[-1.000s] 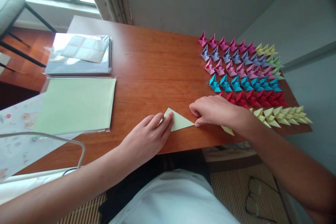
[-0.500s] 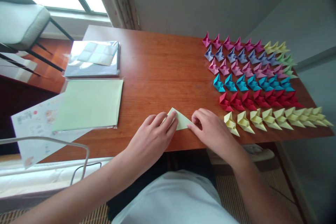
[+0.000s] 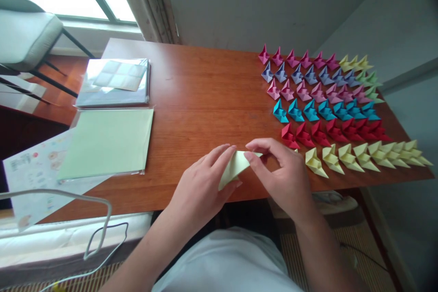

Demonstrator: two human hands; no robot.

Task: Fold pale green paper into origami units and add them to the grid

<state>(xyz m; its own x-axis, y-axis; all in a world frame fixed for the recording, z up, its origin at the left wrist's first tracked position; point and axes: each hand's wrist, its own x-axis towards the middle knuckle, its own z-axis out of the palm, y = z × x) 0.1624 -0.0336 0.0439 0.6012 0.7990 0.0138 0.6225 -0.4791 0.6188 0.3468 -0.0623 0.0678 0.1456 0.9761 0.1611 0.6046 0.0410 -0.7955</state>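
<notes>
While the L hand (image 3: 227, 169) holds the L end of 1 folded pale-green paper (image 3: 236, 163), fingers curled over it w/ thumb below, the R hand (image 3: 249, 150) pinches near its R tip, thumb & index closed, other fingers loosely bent. Head view: paper is btwn the hands, over the near edge of the bench (image 3: 205, 86); long axis slants near-L to far-R, slim tip pointing R & slightly away. Can't tell if it touches wood.

On the R, folded pcs in rows: 6 magenta pcs (image 3: 292, 59), 7 purple pcs (image 3: 297, 75), 7 pink pcs (image 3: 303, 91), 7 cyan pcs (image 3: 310, 111), 7 red pcs (image 3: 320, 134); front yellow pcs (image 3: 349, 159) overlap, no exact count. On the L, 2 packs: green paper pack (image 3: 107, 143), wrapped grey pack (image 3: 112, 96).
</notes>
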